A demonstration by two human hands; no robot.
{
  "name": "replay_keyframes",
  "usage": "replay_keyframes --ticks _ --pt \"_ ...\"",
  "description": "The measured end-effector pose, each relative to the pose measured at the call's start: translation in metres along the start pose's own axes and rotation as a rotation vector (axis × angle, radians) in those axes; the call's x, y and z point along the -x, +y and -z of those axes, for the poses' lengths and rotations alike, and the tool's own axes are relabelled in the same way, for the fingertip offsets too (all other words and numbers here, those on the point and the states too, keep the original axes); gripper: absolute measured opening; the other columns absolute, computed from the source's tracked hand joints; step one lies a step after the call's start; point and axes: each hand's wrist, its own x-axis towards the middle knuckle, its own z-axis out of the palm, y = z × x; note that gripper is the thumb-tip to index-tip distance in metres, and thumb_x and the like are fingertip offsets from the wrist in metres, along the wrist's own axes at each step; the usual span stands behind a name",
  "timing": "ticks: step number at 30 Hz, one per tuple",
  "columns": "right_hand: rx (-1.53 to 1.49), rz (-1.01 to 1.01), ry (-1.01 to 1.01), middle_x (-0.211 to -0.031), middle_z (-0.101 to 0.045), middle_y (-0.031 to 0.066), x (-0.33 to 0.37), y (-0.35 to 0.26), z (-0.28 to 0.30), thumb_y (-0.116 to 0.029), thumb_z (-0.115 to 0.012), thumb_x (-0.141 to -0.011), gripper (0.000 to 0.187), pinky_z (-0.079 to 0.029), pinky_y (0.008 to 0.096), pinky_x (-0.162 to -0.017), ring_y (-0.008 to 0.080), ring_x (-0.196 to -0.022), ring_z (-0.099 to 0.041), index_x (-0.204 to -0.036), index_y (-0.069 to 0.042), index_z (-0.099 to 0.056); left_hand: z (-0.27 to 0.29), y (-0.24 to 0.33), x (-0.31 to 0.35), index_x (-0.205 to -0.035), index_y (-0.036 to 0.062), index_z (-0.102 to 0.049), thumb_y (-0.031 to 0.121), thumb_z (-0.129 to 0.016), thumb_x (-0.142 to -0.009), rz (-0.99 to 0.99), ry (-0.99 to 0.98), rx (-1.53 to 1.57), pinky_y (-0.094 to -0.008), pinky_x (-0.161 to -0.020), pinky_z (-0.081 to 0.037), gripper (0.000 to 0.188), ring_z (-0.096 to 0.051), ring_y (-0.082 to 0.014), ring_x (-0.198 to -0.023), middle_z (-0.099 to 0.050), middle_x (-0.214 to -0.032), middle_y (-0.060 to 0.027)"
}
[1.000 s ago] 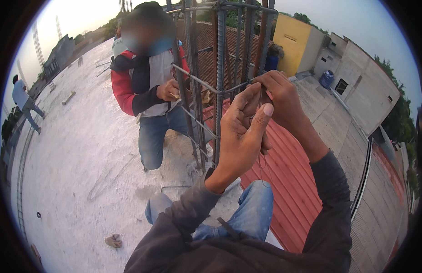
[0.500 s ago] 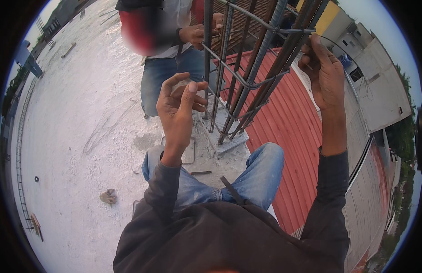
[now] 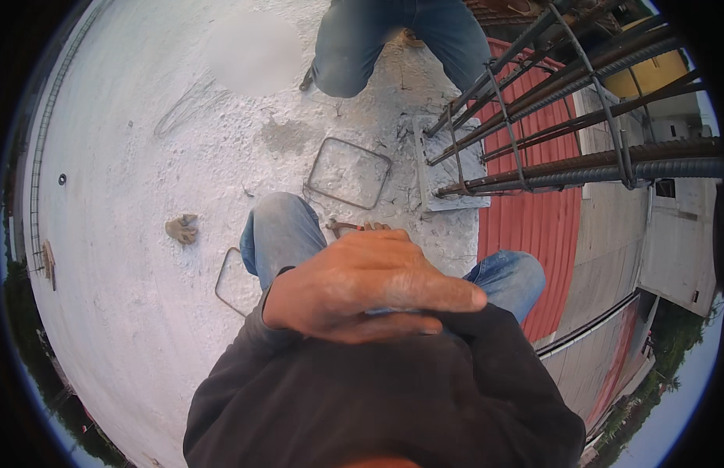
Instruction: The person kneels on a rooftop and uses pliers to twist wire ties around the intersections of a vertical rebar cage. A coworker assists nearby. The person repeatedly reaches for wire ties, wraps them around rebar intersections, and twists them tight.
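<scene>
My left hand (image 3: 362, 281) is in front of my torso, back upward. Its index finger and thumb stretch out to the right with a gap between them, and nothing shows in it. Just beyond it, low between my knees, is a tool like pincers (image 3: 342, 226) with a reddish handle. Fingertips of my right hand (image 3: 377, 226) curl at that handle; the rest of this hand is hidden behind my left one. Ahead to the right, a column of ribbed steel bars (image 3: 549, 117) with stirrups rises from a pale concrete base (image 3: 440, 195).
A bent rebar stirrup (image 3: 362, 173) lies on the rough slab, another (image 3: 221, 285) by my left knee. A crumpled glove (image 3: 182, 228) and loose wire (image 3: 186, 109) lie further left. Another person's jeans-clad legs (image 3: 350, 51) are across from me. A red corrugated roof (image 3: 545, 257) borders the right.
Both hands have dropped from beside the steel column to my lap, my right hand now at the pincers. The view has tilted down, and the column appears further right.
</scene>
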Motion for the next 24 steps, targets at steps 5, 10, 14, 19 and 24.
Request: replay_keyframes --ticks 5,10,14,19,24 --pt "-0.092 -0.037 -0.107 -0.145 -0.049 0.0182 -0.008 -0.029 -0.013 -0.055 -0.096 -0.071 0.135 -0.041 0.0657 -0.105 0.0357 -0.134 -0.048 -0.174 -0.015 -0.017 -0.034 0.049 -0.023 -0.092 -0.0017 -0.083 0.021 -0.091 -0.081 -0.454 0.402 -0.183 -0.0365 -0.067 -0.055 0.026 -0.065 -0.0202 -0.068 -0.08 -0.093 -0.0142" --pt "-0.166 -0.1 -0.289 -0.131 -0.053 0.0159 -0.026 -0.016 -0.011 -0.033 -0.093 -0.074 0.114 -0.05 0.0544 -0.09 0.0336 -0.127 -0.054 -0.167 -0.006 -0.033 0.033 0.085 -0.019 -0.105 0.0043 -0.084 0.013 -0.08 -0.097 -0.257 0.229 -0.475 -0.0335 -0.07 -0.059 0.012 -0.076 -0.0246 -0.074 -0.083 -0.098 -0.0135" --pt "-0.252 -0.084 -0.232 -0.13 -0.053 0.0204 -0.041 -0.004 -0.004 -0.024 -0.087 -0.077 0.086 -0.056 0.0591 -0.091 0.0423 -0.124 -0.055 -0.152 0.001 -0.051 0.051 0.077 -0.009 -0.141 0.0001 -0.065 0.004 -0.073 -0.097 0.184 0.638 -0.288 -0.0335 -0.086 -0.058 0.044 -0.079 -0.0219 -0.094 -0.083 -0.108 -0.018" --pt "-0.68 -0.206 -0.878 -0.102 -0.07 0.0232 -0.017 0.001 0.094 -0.041 -0.067 -0.092 0.051 -0.06 0.0521 -0.087 0.0407 -0.096 -0.069 -0.116 0.004 -0.071 0.024 0.069 0.009 -0.148 -0.0014 -0.059 0.016 -0.077 -0.102 0.826 1.037 0.157 -0.0343 -0.09 -0.058 0.052 -0.075 -0.0199 -0.101 -0.08 -0.113 -0.0173" --pt "-1.327 -0.507 -0.537 -0.077 -0.061 0.0048 0.115 -0.031 0.303 -0.037 -0.051 -0.103 0.047 -0.047 0.0418 -0.063 0.0204 -0.069 -0.061 -0.117 0.001 -0.073 -0.022 0.103 0.023 -0.157 -0.004 -0.047 0.038 -0.082 -0.099 1.257 0.918 0.06 -0.0394 -0.098 -0.057 0.08 -0.069 -0.0294 -0.122 -0.064 -0.145 -0.026"
